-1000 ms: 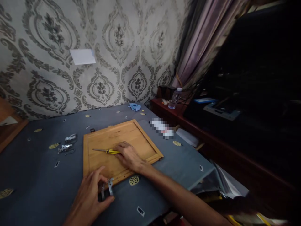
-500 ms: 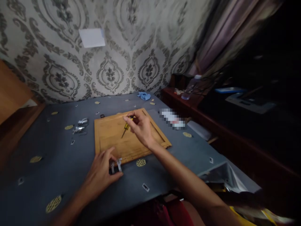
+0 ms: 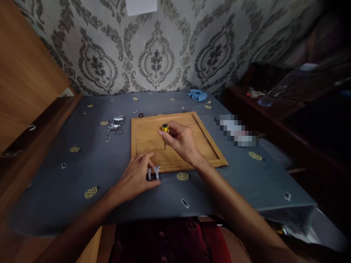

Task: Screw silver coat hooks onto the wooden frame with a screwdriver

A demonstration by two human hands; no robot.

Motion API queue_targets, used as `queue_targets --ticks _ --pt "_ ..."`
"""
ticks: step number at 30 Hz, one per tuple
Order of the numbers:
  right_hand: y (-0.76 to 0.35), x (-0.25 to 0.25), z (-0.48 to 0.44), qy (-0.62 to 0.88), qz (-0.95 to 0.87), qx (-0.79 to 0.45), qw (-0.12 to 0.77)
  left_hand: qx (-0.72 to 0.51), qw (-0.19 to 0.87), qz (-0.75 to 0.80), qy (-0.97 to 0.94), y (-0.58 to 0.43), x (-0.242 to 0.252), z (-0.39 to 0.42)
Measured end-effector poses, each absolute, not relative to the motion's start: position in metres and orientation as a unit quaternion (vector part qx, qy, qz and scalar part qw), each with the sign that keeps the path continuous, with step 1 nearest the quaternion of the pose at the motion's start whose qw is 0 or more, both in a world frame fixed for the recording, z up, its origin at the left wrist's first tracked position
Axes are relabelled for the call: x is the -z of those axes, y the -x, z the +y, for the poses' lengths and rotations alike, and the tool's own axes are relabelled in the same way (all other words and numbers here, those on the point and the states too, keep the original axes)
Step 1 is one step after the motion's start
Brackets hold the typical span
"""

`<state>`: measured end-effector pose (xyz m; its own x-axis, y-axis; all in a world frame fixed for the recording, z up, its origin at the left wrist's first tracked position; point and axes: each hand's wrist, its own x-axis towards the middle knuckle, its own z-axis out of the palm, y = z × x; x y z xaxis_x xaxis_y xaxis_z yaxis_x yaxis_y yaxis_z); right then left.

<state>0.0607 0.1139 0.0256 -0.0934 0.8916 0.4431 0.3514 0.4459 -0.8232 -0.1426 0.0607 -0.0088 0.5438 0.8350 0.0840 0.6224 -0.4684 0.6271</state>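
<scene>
A wooden cabinet door (image 3: 153,140) lies flat on the cloth-covered table. My right hand (image 3: 182,140) is closed around a yellow and black screwdriver (image 3: 165,128), whose shaft points down over the door's middle, apart from the surface as far as I can see. At the door's near left edge sits a metal hinge (image 3: 157,172), its arms sticking out towards me. My left hand (image 3: 138,173) grips around this hinge, index finger over the door's edge and thumb on the near side; the fingers' contact is partly hidden.
Several metal hinge parts (image 3: 116,124) lie on the cloth left of the door. A small black item (image 3: 140,115) is by its far edge. A blue cloth (image 3: 197,95) lies at the back, a blurred-out packet (image 3: 237,129) at right. A wooden cabinet (image 3: 30,73) stands left.
The view has turned left and down, shifting the scene right and up. The screwdriver has swung from slanted to nearly upright in my right hand. My left hand stays at the hinge.
</scene>
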Motion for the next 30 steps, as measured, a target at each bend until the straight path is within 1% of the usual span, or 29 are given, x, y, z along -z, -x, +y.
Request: queue_targets --ticks 3,5,8,10,15,30 --pt "-0.063 -0.021 0.106 0.466 -0.679 -0.237 0.515 -0.191 0.275 0.429 -0.839 0.143 0.008 0.061" --pt "-0.065 -0.021 0.099 0.471 -0.655 -0.219 0.549 -0.189 0.273 0.427 -0.841 0.144 0.007 0.06" --pt "-0.064 -0.026 0.089 0.448 -0.605 -0.251 0.609 -0.177 0.276 0.429 -0.842 0.143 0.004 0.059" --pt "-0.061 -0.031 0.083 0.428 -0.59 -0.286 0.622 -0.169 0.281 0.429 -0.842 0.143 0.001 0.059" --pt "-0.054 -0.033 0.076 0.41 -0.612 -0.316 0.598 -0.164 0.285 0.43 -0.841 0.142 -0.004 0.059" --pt "-0.05 -0.021 0.079 0.424 -0.646 -0.321 0.548 -0.16 0.286 0.431 -0.84 0.142 -0.003 0.06"
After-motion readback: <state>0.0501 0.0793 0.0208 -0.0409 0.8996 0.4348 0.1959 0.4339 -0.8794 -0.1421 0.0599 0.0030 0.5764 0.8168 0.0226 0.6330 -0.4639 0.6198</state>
